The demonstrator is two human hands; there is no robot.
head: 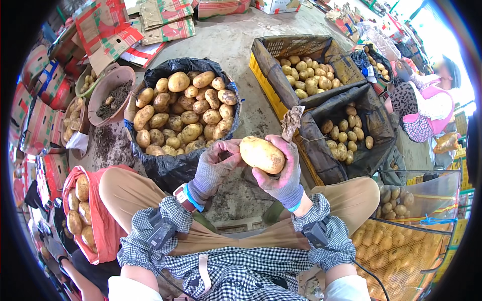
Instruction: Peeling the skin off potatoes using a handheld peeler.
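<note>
My right hand (280, 169), in a dirty knit glove, holds a large pale potato (262, 155) by its right end. A ragged brown scrap (292, 122) rises between that hand's thumb side and the crates behind. My left hand (218, 165), gloved too, has its thumb and fingertips pinched together at the potato's left end; whether anything small is between them cannot be told. Just beyond my left hand stands a round basket lined with black plastic (165, 171), heaped with potatoes (190, 118). Right of my hands is a dark-lined crate (312, 150) with smaller potatoes (352, 135).
Another lined yellow crate (269, 86) of potatoes stands behind. To the left are a pink tub (98, 90) with soil and a red bag (107, 225) of potatoes. A mesh bin (399, 259) of potatoes is at right. A co-worker (425, 98) sits far right; another's arm (81, 276) shows lower left.
</note>
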